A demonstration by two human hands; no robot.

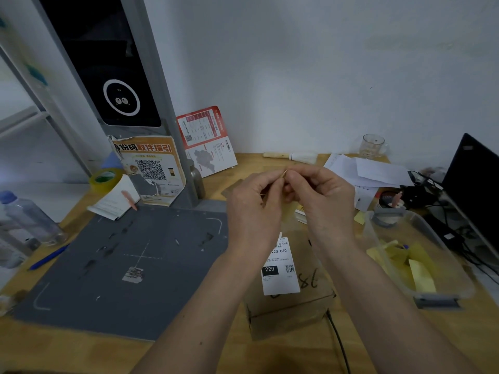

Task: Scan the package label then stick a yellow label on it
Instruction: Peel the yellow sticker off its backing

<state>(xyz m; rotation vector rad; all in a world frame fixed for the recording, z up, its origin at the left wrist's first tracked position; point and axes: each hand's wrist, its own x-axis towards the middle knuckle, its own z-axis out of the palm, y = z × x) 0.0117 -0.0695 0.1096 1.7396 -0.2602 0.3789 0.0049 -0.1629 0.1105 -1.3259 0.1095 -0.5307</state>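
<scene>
A dark grey scanning mat (121, 265) covers the left part of the wooden tabletop (189, 354). Right of it, the left hand (252, 209) and right hand (322, 201) meet in the air, fingertips drawn together, pinching a thin yellow label (284, 173) edge-on between them. Directly beneath the hands, nearer the person, the brown cardboard package (294, 306) lies flat on the tabletop, untouched, its white printed shipping label (280, 271) facing up. Further right sits a clear plastic tub (442, 290) holding yellow paper scraps (421, 276).
</scene>
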